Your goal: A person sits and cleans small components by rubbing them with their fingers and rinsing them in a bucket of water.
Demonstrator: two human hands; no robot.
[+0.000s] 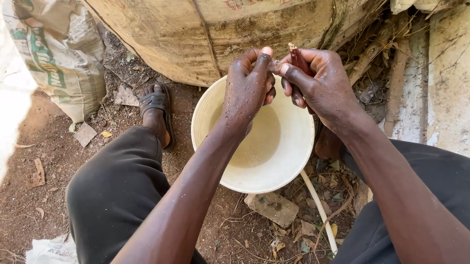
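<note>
My right hand (320,84) grips a small reddish-brown piece (298,60) that sticks up between its fingers. My left hand (248,87) pinches at the same spot with thumb and forefinger, touching the right hand's fingertips. Both hands are wet and speckled, held above a cream plastic bucket (292,161) with cloudy liquid at the bottom. The bucket stands on the dirt between my legs in dark trousers.
A big burlap-covered bulk (211,23) stands just behind the bucket. A printed woven sack (59,56) leans at the left. My sandalled foot (155,107) rests left of the bucket. A flat stone (273,207), a white handle (318,209) and dry leaves lie in front.
</note>
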